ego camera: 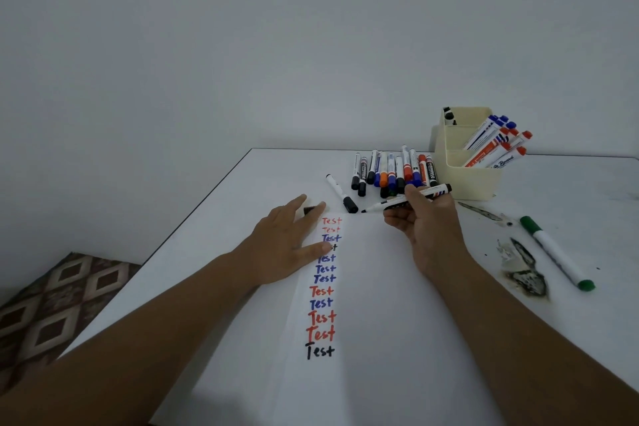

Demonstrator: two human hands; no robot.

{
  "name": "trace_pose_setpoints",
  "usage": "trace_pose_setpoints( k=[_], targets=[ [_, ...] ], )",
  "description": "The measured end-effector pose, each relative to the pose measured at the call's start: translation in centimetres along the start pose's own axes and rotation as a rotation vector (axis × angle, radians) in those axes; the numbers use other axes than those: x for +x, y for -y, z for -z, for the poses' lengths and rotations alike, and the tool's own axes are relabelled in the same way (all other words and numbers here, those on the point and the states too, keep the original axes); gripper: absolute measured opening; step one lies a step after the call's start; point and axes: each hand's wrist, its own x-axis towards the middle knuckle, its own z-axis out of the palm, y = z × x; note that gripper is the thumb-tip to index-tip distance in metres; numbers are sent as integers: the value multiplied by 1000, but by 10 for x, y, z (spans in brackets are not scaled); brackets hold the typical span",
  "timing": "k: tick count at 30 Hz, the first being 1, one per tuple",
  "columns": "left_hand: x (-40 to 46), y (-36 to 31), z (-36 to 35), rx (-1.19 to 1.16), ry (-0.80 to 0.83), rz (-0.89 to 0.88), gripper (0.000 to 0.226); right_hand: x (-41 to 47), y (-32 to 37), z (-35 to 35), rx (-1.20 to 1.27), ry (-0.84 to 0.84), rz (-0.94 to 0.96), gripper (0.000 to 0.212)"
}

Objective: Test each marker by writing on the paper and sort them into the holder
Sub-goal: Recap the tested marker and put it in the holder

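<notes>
Gripping one uncapped marker (408,199), right fingers (411,194); left fingers (313,211) flat on paper (380,322); twelve "Test" lines.

My left hand (289,245) and my right hand (423,221) are bare, with no gloves, rings or bracelets on them. Both wrists are bare too, no watch or band on either. My forearms are uncovered all the way down to the bottom edge of the view, and no sleeve or cuff shows on either one. My fingernails are short and unpainted where I can see them.
</notes>
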Motion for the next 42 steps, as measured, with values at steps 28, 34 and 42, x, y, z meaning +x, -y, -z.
trace_pose_setpoints(
  k=[28,34,42],
  targets=[
    [-17,-4,-1,29,-11,29,61,-195,-9,-8,-539,381,94,13],
    [-19,-5,0,9,-7,37,61,-194,-14,-9,-699,398,160,12],
    [-21,-6,1,7,-7,31,61,-194,-14,-9,-677,384,140,11]
  ],
)
